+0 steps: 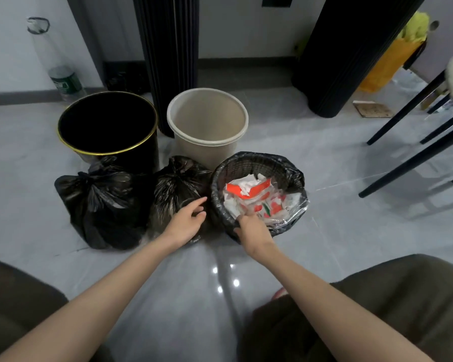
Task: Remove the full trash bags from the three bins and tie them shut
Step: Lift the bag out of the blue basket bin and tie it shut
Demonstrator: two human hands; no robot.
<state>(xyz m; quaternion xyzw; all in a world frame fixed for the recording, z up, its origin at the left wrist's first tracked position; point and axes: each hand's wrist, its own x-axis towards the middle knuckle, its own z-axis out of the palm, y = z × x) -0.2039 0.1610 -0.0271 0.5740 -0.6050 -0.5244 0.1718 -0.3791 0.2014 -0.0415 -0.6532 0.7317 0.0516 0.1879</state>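
**One bag still in its bin**

The last bag [296, 176], black and stuffed with red-and-white wrappers, lines the woven bin [249, 164] at front right. The right hand [251, 231] is at its near rim, thumb outside and forefinger inside; whether it truly pinches the plastic is hard to tell. The left hand [187, 220], fingers loosely curled, rests on a tied bag [178, 184] just beside that bin. Another tied bag [100, 199] sits to its left. Behind them stand a black bin [141, 158] and a beige bin [207, 150] on the grey floor [324, 231].
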